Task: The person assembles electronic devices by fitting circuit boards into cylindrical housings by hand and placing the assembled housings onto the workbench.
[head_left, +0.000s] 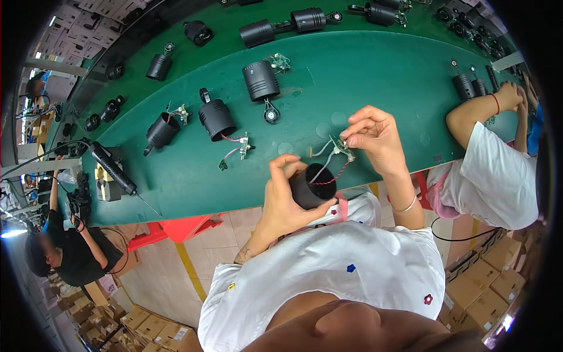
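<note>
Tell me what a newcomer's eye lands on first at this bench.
First, the two hands at centre: the left hand grips a black cylinder housing, while the right hand pinches a small circuit board wired into it. Behind them, the green table carries rows of similar black housings, and an electric screwdriver lies at its left end.

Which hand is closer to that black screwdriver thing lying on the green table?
Left. The left hand, holding the black tube, is the one on the electric screwdriver's side. The right hand, pinching the small circuit board, is farther off, beyond the left hand.
</note>
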The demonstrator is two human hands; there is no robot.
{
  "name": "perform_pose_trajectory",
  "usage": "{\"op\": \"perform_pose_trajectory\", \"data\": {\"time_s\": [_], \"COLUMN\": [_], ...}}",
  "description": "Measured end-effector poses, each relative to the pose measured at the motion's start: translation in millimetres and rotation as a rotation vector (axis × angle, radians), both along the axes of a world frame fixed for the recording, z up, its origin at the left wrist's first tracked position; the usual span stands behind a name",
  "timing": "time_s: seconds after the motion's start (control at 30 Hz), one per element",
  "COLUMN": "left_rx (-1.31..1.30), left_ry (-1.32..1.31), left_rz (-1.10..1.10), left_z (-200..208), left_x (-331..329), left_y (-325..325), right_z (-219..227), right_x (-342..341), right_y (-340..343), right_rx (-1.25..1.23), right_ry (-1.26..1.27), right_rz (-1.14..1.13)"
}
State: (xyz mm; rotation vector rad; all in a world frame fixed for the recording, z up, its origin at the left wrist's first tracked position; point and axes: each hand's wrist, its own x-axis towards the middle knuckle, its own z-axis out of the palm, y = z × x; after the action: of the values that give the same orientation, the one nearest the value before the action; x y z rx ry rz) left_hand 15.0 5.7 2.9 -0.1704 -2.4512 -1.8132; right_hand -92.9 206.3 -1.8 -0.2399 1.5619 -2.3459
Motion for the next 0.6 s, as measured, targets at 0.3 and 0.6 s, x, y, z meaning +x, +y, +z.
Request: {"op": "perform_pose_trajectory", "data": {"time_s": [0.3, 0.6], "left_rx": [1.258, 2.010], "left_ry": [-0.269, -0.365], "left_rz": [-0.486, -1.123], "left_z": [-43, -37], "left_x": [-6, -6], "left_y": [17, 23], "right_z": [-12, -20], "right_x": [6, 4], "right_y": [-26, -37], "right_rx": [-0.553, -1.042], "right_ry": [-0.201, -0.157], "right_rz": [0.113, 0.542]}}
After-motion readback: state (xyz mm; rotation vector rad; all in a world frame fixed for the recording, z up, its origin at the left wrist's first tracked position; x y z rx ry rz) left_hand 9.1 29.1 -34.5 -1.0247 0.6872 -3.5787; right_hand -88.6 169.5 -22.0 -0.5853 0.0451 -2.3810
